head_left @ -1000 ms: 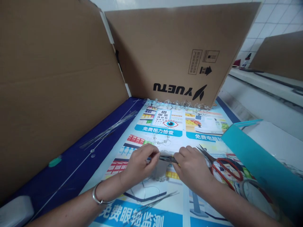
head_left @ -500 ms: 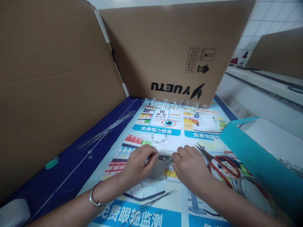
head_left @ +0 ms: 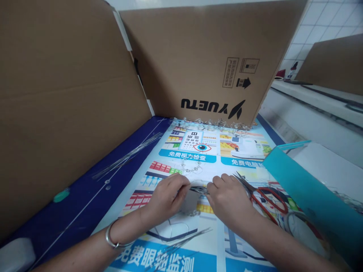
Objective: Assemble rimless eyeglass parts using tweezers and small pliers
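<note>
My right hand [head_left: 229, 195] is closed around the handles of small metal pliers [head_left: 200, 189], whose jaws point left. Finger and thumb of my left hand [head_left: 170, 193] pinch together at the tips of the jaws, on what looks like a thin wire; its end is too fine to make out. Just beyond my hands, a loop of clear beads on wire [head_left: 193, 169] lies on the printed sheet [head_left: 211, 172]. More clear beads [head_left: 194, 213] rest below the pliers. A bundle of cut wires [head_left: 185, 241] lies nearer to me, beside my left forearm.
Red-handled scissors [head_left: 268, 200] lie to the right, close to a round clear container [head_left: 304, 230] and a teal box [head_left: 314, 196]. Long wires [head_left: 133, 155] lie at left. Beaded strands [head_left: 212, 124] line the foot of the standing cardboard panel [head_left: 204, 56].
My right hand has shifted very slightly right along with the pliers. My left hand stays almost where it was, still pinching.
</note>
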Demonstrator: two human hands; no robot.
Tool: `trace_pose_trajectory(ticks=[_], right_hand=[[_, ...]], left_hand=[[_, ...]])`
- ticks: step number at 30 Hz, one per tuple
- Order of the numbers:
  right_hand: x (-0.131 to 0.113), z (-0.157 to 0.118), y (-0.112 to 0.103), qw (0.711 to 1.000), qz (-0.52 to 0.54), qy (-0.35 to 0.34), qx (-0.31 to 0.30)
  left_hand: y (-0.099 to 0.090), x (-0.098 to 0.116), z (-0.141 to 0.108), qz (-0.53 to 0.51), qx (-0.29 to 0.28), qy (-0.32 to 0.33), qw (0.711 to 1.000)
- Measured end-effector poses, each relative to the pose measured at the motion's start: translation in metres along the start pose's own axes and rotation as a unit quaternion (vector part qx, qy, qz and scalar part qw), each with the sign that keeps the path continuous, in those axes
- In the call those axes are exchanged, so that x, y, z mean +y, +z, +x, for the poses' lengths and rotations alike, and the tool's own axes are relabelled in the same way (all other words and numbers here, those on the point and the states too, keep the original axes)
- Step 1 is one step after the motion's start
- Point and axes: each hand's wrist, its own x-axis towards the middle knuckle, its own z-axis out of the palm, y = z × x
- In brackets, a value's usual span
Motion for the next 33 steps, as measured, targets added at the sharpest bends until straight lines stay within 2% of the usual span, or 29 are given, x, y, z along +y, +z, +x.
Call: trace_pose_trajectory(ticks=[22, 33], right_hand=[[0.0000, 0.0004, -0.0013, 0.999, 0.022, 0.010, -0.021], [0.0016, 0.0000, -0.0016, 0.999, 0.027, 0.007, -0.027]], left_hand=[[0.0017, -0.0014, -0.0031, 0.004, -0.028, 0.034, 0.999], [0.0034, -0.0009, -0.0020, 0.002, -0.021, 0.047, 0.999]])
